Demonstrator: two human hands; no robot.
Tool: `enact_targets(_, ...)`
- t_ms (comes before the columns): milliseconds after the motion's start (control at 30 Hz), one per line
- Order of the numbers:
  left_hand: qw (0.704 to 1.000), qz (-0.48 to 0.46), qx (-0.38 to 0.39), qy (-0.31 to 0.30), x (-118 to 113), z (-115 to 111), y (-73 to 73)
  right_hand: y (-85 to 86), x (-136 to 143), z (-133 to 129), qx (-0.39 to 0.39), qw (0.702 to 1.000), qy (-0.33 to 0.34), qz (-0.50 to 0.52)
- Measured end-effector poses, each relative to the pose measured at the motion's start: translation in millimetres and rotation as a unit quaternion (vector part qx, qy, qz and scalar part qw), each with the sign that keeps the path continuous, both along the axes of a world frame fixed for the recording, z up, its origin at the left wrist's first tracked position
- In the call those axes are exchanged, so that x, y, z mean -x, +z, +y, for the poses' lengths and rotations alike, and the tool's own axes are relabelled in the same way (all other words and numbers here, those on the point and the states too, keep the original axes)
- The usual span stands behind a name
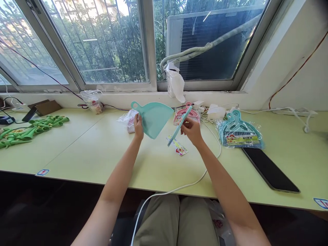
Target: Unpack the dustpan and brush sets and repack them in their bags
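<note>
A teal dustpan (157, 118), fan-shaped with a looped handle at its upper left, is in my left hand (138, 127), gripped by its left edge above the table. My right hand (191, 130) pinches a thin teal piece (180, 125), seen edge-on and tilted, probably a small brush. A gap separates the two pieces. Beneath the thin piece a printed label card (181, 149) lies on the table. Behind my right hand is a pink brush-and-dustpan set (188, 106), partly hidden. Wrapped teal sets (238, 131) are stacked to the right.
On the yellow-green table (84, 150) a black tablet (270, 169) lies at the right, and a white cable (189, 185) runs over the front edge. Green horn-shaped pieces (33, 130) are at the left. Plastic bags (93, 101) stand near the window.
</note>
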State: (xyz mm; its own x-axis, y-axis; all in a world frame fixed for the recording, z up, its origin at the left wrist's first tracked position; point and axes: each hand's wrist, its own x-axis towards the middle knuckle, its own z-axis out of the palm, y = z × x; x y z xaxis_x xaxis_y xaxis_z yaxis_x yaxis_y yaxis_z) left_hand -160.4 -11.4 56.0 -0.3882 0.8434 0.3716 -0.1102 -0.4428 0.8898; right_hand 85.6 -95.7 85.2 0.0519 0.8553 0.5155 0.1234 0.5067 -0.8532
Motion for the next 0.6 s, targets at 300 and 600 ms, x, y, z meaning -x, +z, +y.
enact_targets(300,0.901,0.14,0.269,-0.311,24,10,-30.4,-14.4,-66,20,0.196,0.834,-0.185,-0.481)
enact_targets(600,0.833,0.491,0.156,-0.202,17,10,-30.9,-34.8,-44,22,0.28,0.731,-0.194,-0.592)
